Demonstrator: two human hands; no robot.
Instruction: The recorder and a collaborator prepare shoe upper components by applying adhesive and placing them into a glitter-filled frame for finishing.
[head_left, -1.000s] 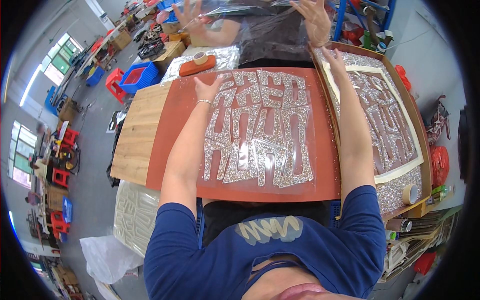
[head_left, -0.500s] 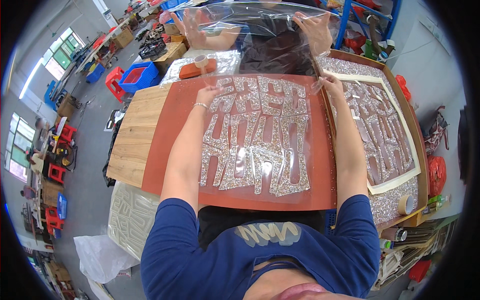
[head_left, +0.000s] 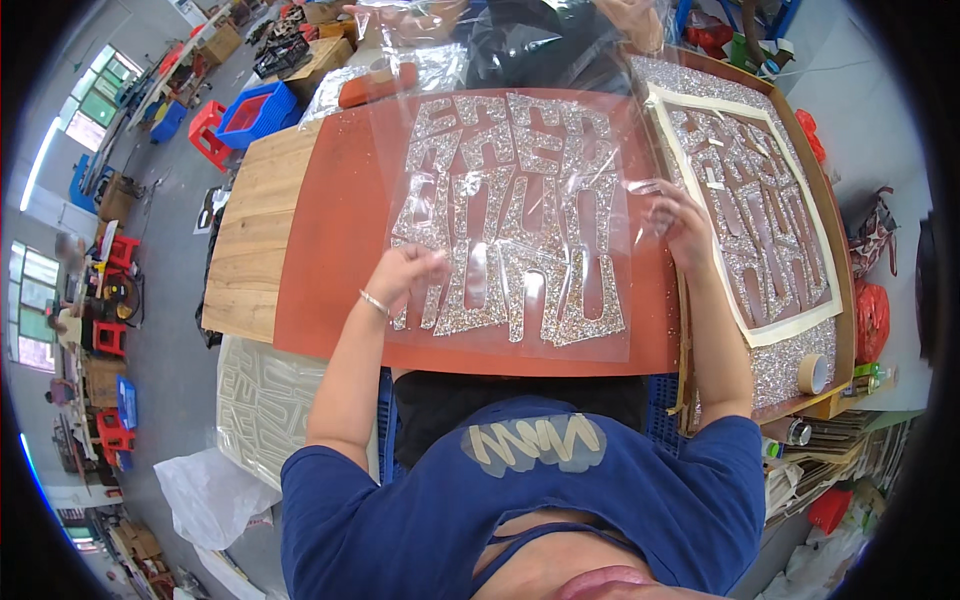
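Note:
A clear plastic film (head_left: 405,130) stretches above a red-brown board (head_left: 330,230), coming toward me from a co-worker across the table. My left hand (head_left: 402,275) pinches its near edge at the left, over the lower part of the glitter pattern. My right hand (head_left: 680,222) holds the film's right side, its fingers curled and slightly blurred. Beneath lies the pattern of silvery rhinestone-covered cut shapes (head_left: 475,318) on a transparent sheet. The co-worker's hands (head_left: 632,18) are at the far edge, partly cut off by the picture's top.
On the right a shallow tray (head_left: 845,350) holds loose glitter and a cream-framed pattern sheet (head_left: 835,300), with a tape roll (head_left: 812,374) at its near corner. A wooden board (head_left: 255,235) lies left. Stacked blue crates (head_left: 262,115) and a red stool (head_left: 208,135) stand beyond.
Both my hands have come nearer to my body, drawing the film over the glitter pattern. The co-worker's hands have shifted up toward the picture's top edge, and the view has tilted.

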